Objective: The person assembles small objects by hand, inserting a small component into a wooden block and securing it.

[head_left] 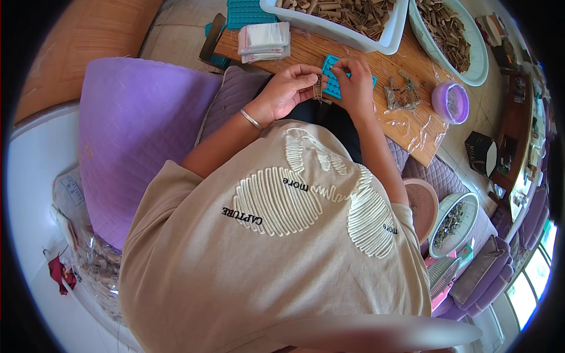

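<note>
My left hand (283, 93) pinches a small brown rectangular piece (318, 88) upright between thumb and fingers, just past the near edge of the wooden table (412, 132). Close beside it, my right hand (355, 85) is closed, its fingertips bent down over a blue tray (331, 62) with rows of small hollows. Whatever those fingertips hold, if anything, is too small or hidden to make out. Part of the tray is covered by both hands.
Plastic bags (264, 40) are stacked at the table's left. Brown pieces fill a white bin (385, 44) and a round basket (478, 73). Tangled bits (402, 94) lie right of my hands, near a purple tub (438, 103). A purple cushioned seat (141, 135) stands left.
</note>
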A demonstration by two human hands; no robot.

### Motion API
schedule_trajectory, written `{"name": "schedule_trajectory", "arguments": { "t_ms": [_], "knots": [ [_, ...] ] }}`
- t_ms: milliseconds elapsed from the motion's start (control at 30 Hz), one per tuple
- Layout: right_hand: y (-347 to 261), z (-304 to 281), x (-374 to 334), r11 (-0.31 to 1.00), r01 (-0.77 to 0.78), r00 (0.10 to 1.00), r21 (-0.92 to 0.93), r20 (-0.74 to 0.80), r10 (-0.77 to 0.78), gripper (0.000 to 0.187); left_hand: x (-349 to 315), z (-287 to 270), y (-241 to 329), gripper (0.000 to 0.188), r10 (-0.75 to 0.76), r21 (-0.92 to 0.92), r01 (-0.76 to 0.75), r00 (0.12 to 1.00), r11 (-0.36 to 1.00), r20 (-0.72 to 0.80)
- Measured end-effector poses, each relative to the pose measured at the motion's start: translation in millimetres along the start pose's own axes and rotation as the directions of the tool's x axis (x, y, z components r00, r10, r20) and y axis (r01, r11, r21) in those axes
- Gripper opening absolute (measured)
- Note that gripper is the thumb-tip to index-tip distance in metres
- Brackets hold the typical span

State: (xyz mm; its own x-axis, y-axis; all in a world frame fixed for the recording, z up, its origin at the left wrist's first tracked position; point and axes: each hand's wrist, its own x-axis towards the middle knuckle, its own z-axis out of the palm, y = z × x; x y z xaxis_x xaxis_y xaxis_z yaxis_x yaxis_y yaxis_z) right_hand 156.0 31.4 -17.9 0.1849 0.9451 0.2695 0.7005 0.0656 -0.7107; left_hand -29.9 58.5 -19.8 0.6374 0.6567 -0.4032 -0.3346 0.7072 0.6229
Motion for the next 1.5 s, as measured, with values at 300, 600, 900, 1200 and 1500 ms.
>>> {"name": "schedule_trajectory", "arguments": {
  "t_ms": [300, 600, 900, 1200, 1500],
  "knots": [
    [-27.2, -19.0, -35.5, 0.987, 0.137, 0.991, 0.088, -0.013, -0.136, 0.012, 0.3, 7.1, -7.8, 0.021, 0.000, 0.197, -0.004, 1.000, 0.980, 0.021],
    [12.2, -35.7, -45.5, 0.995, 0.052, 0.992, 0.086, -0.122, -0.041, 0.012, 2.9, 20.0, -21.7, 0.019, -0.132, 0.299, 0.117, 0.991, 0.947, 0.027],
    [43.7, -37.3, -14.0, 0.895, 0.069, 0.992, -0.440, -0.064, -0.108, 0.011, 23.2, 22.2, -25.4, 0.021, -0.209, 0.084, 0.203, 0.975, 0.976, 0.073],
    [-4.7, -37.7, -45.8, 0.979, -0.091, 0.983, 0.180, -0.142, 0.117, 0.012, 23.9, 19.8, -28.6, 0.022, -0.170, 0.099, 0.162, 0.983, 0.982, 0.075],
    [0.5, -37.4, -58.1, 0.975, -0.088, 0.995, 0.204, -0.018, 0.094, 0.009, 21.2, 19.6, -32.1, 0.022, -0.155, 0.239, 0.137, 0.986, 0.961, 0.057]
  ]
}}
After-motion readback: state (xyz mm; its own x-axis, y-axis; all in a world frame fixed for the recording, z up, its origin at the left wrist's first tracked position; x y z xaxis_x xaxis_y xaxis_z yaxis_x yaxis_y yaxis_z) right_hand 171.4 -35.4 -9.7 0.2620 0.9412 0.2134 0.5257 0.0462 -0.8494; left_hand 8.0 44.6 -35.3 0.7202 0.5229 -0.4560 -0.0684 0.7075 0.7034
